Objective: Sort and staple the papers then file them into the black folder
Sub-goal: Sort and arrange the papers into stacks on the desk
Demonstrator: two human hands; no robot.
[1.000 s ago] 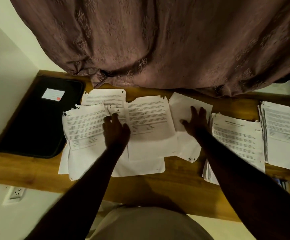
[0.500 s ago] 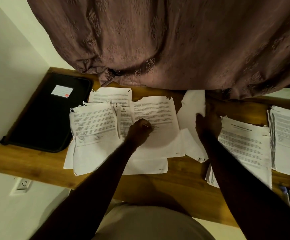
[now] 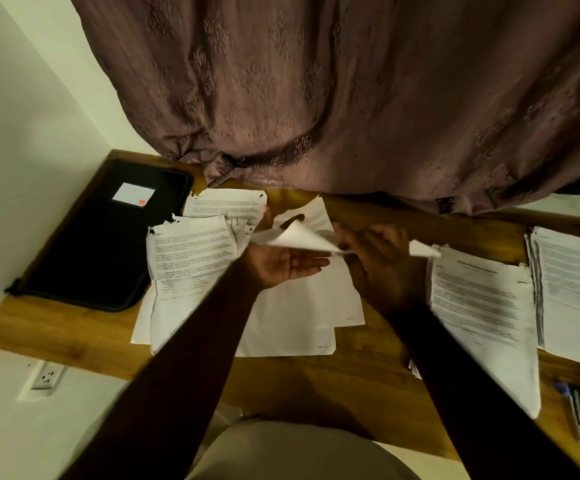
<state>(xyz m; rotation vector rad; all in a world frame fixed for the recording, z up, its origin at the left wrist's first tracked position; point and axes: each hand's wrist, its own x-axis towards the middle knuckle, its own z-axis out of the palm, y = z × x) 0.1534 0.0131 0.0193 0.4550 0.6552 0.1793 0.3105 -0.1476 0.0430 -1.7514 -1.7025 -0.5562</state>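
My right hand (image 3: 382, 268) pinches a white sheet (image 3: 299, 239) lifted edge-on above the desk. Palm up with straight fingers, my left hand (image 3: 281, 265) lies under that sheet. Below them several printed pages (image 3: 191, 251) lie spread and overlapping at the desk's middle. The black folder (image 3: 101, 237), zipped and bearing a white label, lies flat at the far left. Two more paper stacks sit to the right: one (image 3: 482, 306) by my right forearm, another (image 3: 579, 292) at the right edge.
A brown curtain (image 3: 350, 98) hangs over the back of the wooden desk (image 3: 333, 382). A stapler-like tool (image 3: 576, 410) lies near the front right edge. A white wall (image 3: 21, 133) bounds the left side, with a socket (image 3: 44, 377) below the desk.
My right hand has lifted the sheet off the desk and carried it left. My left hand left the middle pages, turned palm up and went under the raised sheet.
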